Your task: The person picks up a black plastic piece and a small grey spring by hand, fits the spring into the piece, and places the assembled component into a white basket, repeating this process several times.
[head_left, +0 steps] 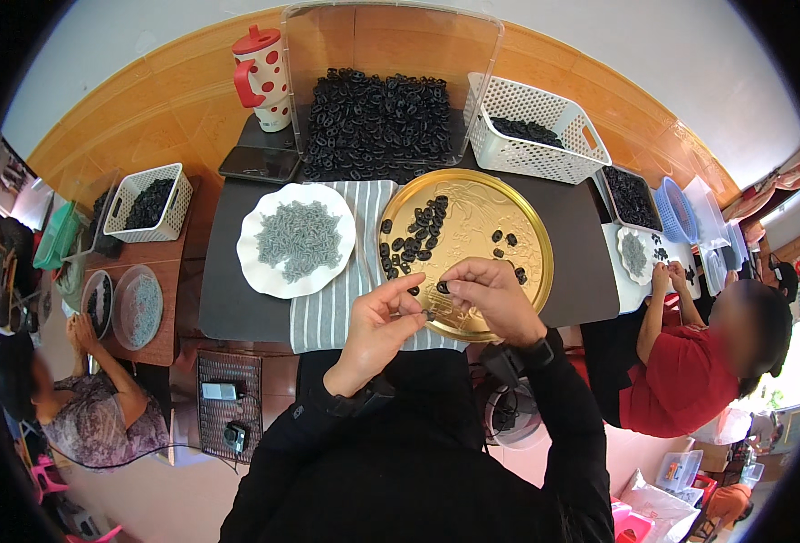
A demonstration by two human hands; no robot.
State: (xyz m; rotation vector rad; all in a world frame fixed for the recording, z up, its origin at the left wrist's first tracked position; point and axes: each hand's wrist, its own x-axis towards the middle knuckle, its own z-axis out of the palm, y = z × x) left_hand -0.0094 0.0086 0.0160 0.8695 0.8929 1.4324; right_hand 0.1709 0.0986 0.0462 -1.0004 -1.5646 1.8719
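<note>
My left hand (385, 324) is over the near edge of a round gold tray (531, 213), index finger stretched out. Its thumb and another finger pinch a small grey piece (430, 315), too tiny to make out well. Close by on the right, my right hand (493, 294) pinches a small black oval part (442, 287) between thumb and forefinger. Several similar black oval parts (420, 231) lie grouped on the tray's left side, with a few more at its right. Left of the tray, a white wavy-rimmed plate (252, 242) holds a heap of small grey pieces (299, 237).
A striped cloth (368, 204) lies under plate and tray. Behind stand a clear bin (486, 54) of black parts, a white basket (545, 163), a phone (260, 164) and a spotted tumbler (262, 77). Co-workers sit at left (101, 407) and right (690, 362).
</note>
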